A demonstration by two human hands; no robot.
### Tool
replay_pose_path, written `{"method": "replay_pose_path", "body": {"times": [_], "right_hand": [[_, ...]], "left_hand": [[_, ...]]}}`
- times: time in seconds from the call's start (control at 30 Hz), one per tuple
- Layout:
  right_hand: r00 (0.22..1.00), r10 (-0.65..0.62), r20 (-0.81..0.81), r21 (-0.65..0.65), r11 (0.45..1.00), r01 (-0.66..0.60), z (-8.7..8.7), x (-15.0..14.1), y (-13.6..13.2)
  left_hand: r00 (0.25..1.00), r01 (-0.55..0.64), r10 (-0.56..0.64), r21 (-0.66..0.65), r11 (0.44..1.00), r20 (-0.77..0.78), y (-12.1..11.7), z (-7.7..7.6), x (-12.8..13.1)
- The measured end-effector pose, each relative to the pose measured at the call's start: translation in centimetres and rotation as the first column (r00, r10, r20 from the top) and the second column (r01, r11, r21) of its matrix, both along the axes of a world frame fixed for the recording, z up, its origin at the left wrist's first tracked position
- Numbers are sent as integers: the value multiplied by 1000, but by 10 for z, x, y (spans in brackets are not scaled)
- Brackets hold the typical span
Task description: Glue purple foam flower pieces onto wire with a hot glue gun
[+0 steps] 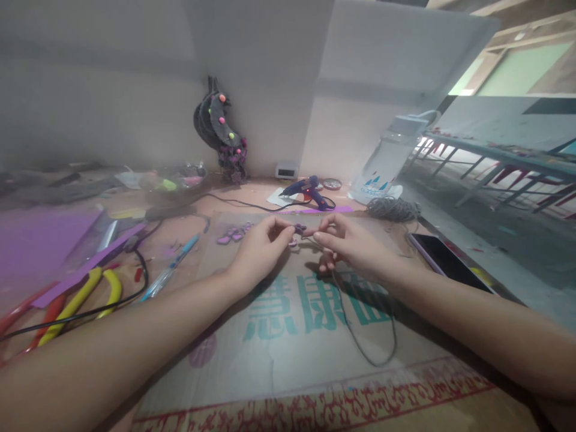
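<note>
My left hand (263, 249) pinches a small dark purple piece (299, 229) between thumb and fingertips, above the middle of a printed cardboard sheet (234, 372). Close by on the right, my right hand (348, 243) is closed on a thin grey cord (378, 365). The cord spans the short gap between my hands, and its slack hangs from my right hand in a loop over the green lettering. Whether the cord is tied to the piece is too small to tell. Several purple cut-out shapes (230, 235) lie left of my left hand.
Behind my hands lie a blue glue gun (306, 189) and a ball of grey yarn (393, 208). A water bottle (382, 159) and phone (450, 261) are on the right. Yellow-handled pliers (74, 306), a pen (173, 264) and purple sheets (49, 240) sit left. A grey crescent ornament (218, 123) hangs behind.
</note>
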State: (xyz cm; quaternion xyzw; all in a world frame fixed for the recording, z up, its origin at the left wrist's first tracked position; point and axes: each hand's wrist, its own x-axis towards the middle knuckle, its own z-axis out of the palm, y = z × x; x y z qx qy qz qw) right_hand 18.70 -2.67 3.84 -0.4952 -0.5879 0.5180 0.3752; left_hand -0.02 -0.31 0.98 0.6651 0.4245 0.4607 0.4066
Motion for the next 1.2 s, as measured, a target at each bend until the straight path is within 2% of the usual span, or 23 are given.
{"method": "replay_pose_path", "body": {"times": [0.07,0.13,0.3,0.43,0.53,0.57,0.63,0.7,0.77,0.83,0.93,1.0,1.07,1.2], "right_hand": [[978,30,-206,-113,992,-54,-6,-3,-1],[940,37,-339,-157,983,-95,-12,-7,-3],[906,33,-423,-92,993,-79,-16,-10,-2],[954,54,-295,11,999,-53,-19,-8,-1],[1000,8,-1,201,980,-7,-21,-5,0],[992,-32,120,306,952,-7,-21,-4,0],[933,-155,326,515,857,-38,-16,-2,0],[838,-267,476,627,771,-111,-7,1,-1],[736,-325,594,658,723,-211,2,4,-2],[654,-351,670,678,649,-345,8,7,-3],[601,-388,699,705,512,-490,9,11,-3],[589,-404,700,711,470,-523,8,11,-3],[565,-411,716,696,491,-524,8,9,-5],[493,-388,779,610,654,-448,14,3,-11]], "left_hand": [[1000,-2,2,18,1000,-1,-1,0,0],[1000,1,-1,17,1000,3,-1,1,0],[1000,-4,5,27,1000,-29,-3,3,0],[998,-12,14,40,999,-58,-5,3,0],[997,-14,17,43,999,-72,-4,2,0],[997,-12,15,42,999,-72,-4,2,0],[998,-8,10,32,999,-67,-3,1,0],[998,10,-9,25,1000,-64,-2,-1,-1],[997,32,-30,25,999,-76,-1,-3,-1],[994,50,-48,26,998,-94,0,-4,-1],[991,67,-65,13,998,-116,0,-5,-1],[989,78,-77,1,997,-130,0,-4,0],[985,88,-89,-10,996,-145,0,-4,1],[978,115,-120,-40,993,-168,-2,-3,1]]}}
